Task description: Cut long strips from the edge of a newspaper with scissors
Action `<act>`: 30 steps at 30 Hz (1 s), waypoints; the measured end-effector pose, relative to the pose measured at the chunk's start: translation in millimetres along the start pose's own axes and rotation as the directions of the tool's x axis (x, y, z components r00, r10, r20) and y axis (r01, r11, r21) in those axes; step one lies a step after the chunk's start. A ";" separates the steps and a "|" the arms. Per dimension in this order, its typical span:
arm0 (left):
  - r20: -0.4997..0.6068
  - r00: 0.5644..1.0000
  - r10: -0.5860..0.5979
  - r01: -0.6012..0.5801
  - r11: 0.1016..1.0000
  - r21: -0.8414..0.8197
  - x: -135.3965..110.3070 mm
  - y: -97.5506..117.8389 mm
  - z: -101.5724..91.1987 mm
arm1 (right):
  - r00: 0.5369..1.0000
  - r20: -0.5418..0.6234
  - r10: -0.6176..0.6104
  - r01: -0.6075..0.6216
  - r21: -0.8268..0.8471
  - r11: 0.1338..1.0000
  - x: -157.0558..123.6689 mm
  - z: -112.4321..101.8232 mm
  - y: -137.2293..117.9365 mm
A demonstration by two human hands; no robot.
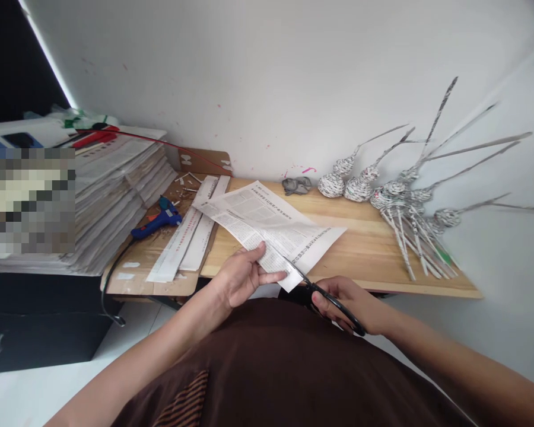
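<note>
A sheet of newspaper [267,214] with printed columns is tilted above the front of the wooden table. My left hand [244,274] grips its near edge, thumb on top and fingers underneath. Black-handled scissors [338,308] are in my right hand [349,299], with fingers wrapped round the handles. Their blades reach up and left into the paper, between its near corner and the right-hand part. Part of the blades is hidden by the sheet.
Long folded paper strips [182,237] and a blue glue gun [158,219] lie on cardboard at left, beside tall newspaper stacks [129,196]. Gourd-shaped woven paper pieces [331,185] and rolled paper sticks [409,243] occupy the right side of the wooden table [235,261]. A small grey object [296,185] rests by the wall.
</note>
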State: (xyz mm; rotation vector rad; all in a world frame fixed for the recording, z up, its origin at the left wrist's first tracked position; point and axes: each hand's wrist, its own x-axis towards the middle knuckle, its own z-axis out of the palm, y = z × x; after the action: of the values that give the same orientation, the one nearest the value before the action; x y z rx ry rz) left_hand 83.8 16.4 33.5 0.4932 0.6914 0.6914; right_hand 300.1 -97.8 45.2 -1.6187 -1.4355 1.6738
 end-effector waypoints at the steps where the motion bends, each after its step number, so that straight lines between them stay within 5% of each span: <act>1: 0.001 1.000 -0.002 0.002 1.000 -0.001 0.5 -0.2 0.0 | 1.000 -0.002 0.005 -0.004 0.011 1.000 -0.7 0.2 1.0; 12: 0.003 1.000 0.009 -0.009 1.000 0.017 0.6 -1.0 0.6 | 0.999 -0.051 -0.013 0.009 -0.079 0.997 -5.1 0.2 -4.9; 19: 0.036 0.995 0.093 -0.099 0.971 0.218 3.7 -3.5 -5.7 | 0.997 -0.070 -0.030 0.019 -0.147 0.989 -6.5 -3.6 3.4; 30: 0.097 0.989 0.111 -0.135 0.947 0.293 1.7 -10.5 -1.8 | 0.999 -0.037 0.026 -0.027 -0.036 0.999 3.7 1.7 -1.0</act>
State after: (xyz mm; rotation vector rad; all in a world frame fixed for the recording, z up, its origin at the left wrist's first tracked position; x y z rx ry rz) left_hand 87.8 10.9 25.1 0.8446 0.6980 0.6827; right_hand 297.3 -95.0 43.9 -1.6859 -1.4404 1.6334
